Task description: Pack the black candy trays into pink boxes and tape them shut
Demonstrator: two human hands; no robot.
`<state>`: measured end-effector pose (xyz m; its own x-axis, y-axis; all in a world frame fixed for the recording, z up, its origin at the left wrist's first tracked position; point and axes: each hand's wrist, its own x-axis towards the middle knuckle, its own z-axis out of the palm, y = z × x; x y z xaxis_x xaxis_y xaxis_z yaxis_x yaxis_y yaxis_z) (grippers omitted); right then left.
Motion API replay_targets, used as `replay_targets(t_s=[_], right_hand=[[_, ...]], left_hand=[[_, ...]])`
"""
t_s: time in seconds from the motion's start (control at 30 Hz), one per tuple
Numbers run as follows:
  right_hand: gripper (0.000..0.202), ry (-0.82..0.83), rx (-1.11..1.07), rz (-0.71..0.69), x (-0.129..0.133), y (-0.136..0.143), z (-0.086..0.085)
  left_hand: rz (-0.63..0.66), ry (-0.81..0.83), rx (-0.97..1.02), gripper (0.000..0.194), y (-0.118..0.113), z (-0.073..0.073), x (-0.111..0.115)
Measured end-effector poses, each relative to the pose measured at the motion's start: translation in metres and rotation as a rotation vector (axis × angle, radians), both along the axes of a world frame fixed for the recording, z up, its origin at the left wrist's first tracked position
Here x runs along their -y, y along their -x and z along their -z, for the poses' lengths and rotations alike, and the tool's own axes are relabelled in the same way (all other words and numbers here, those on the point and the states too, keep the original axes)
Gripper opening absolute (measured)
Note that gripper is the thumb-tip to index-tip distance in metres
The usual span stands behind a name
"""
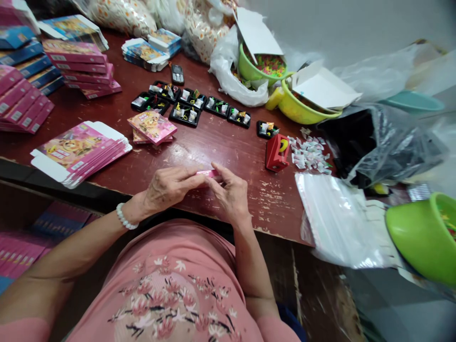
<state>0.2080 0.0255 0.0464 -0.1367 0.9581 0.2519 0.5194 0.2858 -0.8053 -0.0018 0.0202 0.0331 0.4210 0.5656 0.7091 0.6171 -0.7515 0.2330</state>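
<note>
The table's (217, 140) near edge runs just in front of the shirt (178, 280), under the forearms; bare red wood stretches from the hands up to the black trays (184, 122) and rightward to the dispenser (276, 154); flat cartons (80, 147) reach the edge at left, clear bags (338, 218) at right; the wood is glossy, chipped pale near the right wrist; the trays are squarish plastic, the cartons slick printed card, the bags thin, wrinkled film; the pink box (207, 174) sits between both hands above the table; left fingers (192, 182) of the left hand (167, 187) close on its left end; the right hand (231, 194) pinches its right end, thumb nearer the body.
</note>
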Motion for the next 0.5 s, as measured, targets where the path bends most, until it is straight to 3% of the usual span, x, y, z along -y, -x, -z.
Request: replay_targets(t_s=[0.13,0.27,0.37,0.5], right_hand=[[0.047,0.073,0.030,0.037,-0.003,-0.001,0.001],[0.048,0.114,-0.094,0.007,-0.004,0.003,0.001],[0.053,0.121,-0.177,-0.008,-0.007,0.002,0.003],[0.059,0.182,-0.135,0.049,-0.018,-0.007,0.018]], left_hand=[[-0.021,0.039,-0.172,0.043,-0.004,-0.010,-0.001],[-0.083,0.105,-0.300,0.047,-0.006,-0.014,0.001],[-0.107,0.167,-0.297,0.042,-0.005,-0.016,0.002],[-0.093,0.224,-0.224,0.030,-0.006,-0.020,0.000]])
